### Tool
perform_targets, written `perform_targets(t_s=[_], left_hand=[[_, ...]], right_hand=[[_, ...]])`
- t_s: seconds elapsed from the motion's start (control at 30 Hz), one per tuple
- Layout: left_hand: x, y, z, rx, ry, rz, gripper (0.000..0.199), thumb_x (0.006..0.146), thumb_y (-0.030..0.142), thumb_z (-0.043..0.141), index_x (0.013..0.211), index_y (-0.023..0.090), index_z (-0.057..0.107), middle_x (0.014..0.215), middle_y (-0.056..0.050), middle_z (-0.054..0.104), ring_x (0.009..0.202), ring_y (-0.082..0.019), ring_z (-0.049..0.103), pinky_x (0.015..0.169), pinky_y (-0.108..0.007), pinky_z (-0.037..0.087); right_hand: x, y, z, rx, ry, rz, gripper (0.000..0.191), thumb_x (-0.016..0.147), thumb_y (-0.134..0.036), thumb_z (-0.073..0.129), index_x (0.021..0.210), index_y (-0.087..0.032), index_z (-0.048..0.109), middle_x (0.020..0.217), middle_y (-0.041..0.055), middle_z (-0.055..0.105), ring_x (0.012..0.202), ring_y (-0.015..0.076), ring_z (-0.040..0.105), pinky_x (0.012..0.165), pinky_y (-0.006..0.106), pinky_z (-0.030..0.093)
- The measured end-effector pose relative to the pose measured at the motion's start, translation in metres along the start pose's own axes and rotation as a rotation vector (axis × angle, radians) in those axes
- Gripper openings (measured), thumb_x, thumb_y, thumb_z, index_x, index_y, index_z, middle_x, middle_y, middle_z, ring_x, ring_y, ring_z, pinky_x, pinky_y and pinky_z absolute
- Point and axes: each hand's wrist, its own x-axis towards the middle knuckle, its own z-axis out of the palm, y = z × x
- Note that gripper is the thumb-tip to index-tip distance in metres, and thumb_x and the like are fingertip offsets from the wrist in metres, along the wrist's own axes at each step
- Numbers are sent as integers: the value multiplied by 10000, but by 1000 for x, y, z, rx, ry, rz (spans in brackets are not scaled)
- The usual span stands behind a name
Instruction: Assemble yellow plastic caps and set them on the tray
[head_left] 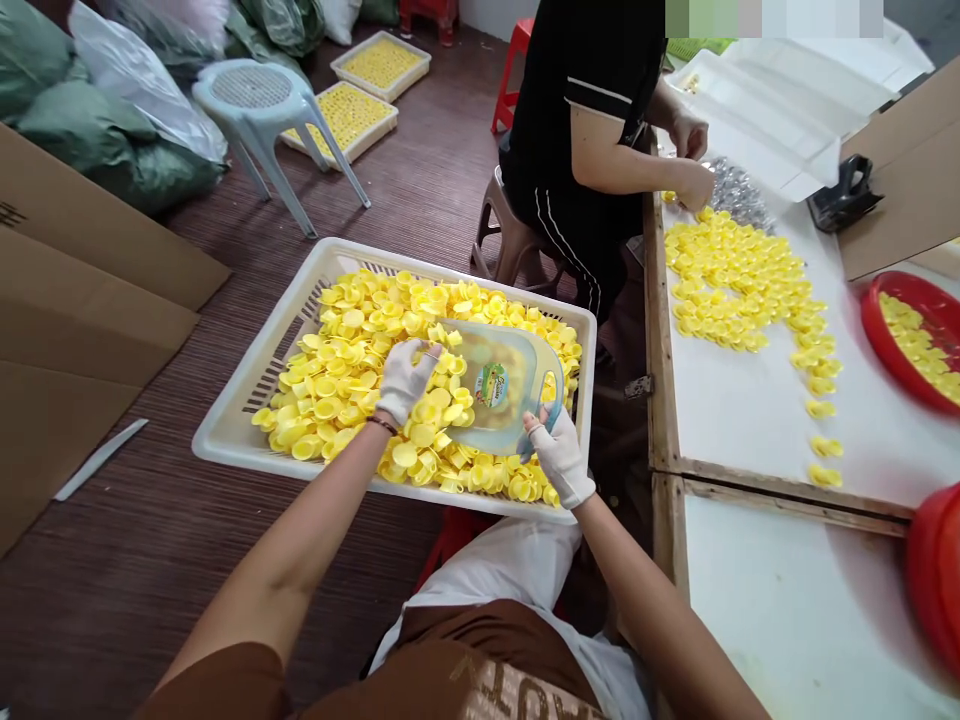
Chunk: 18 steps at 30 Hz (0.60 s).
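Observation:
A shallow white plastic basket [262, 452] stands in front of me, heaped with small yellow plastic cup-shaped pieces [341, 375]. On the heap, at its right side, lies a translucent cutting board [517, 385] with a blue-grey rim and a picture label. My right hand [561, 458], in a white fingerless glove, is closed around the board's handle. My left hand [405, 382], gloved the same way, is among the pieces at the board's left edge. Its fingers are curled against some yellow pieces near the tips; its thumb is mostly hidden. Several yellow pieces lie over the board's left part.
At the right, a white-topped table [727, 410] holds spread yellow pieces, silvery bits and a red basin [885, 330]. A person [592, 130] sits there, hands over the pieces. A grey-blue stool [251, 90], filled trays [379, 65] and cardboard [82, 310] stand left.

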Motion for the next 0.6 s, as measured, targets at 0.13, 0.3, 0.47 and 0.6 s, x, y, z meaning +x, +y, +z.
perform_targets(t_s=[0.13,0.3,0.47,0.6], left_hand=[[-19,42,17,-54,11,117,477,965,497,490,1156,91,651,1212,-169,618,1224,-281,536,1107,-393,402],[-40,63,-33,-101,38,330,575,999,558,382,1301,130,617,1468,-139,496,1423,-292,402,1205,-436,326],[-75,-8,-91,112,229,226,656,1017,569,219,1405,130,514,1546,-143,399,1448,-286,373,1220,-442,305],[-88,-52,-96,372,46,6,717,963,625,284,1387,89,501,1481,-261,424,1430,-443,328,1163,-632,285]], right_hand=[[5,9,5,107,16,7,460,763,-558,693,809,-288,324,643,-68,417,446,132,445,389,317,443],[9,21,-9,236,83,11,456,756,-562,690,818,-283,336,692,-60,425,491,121,420,401,300,445],[7,14,-29,342,83,21,489,682,-518,741,818,-270,343,676,-78,435,486,94,403,383,247,372],[-9,-15,-64,397,66,11,488,652,-475,767,797,-261,354,618,-103,422,425,72,370,347,219,323]])
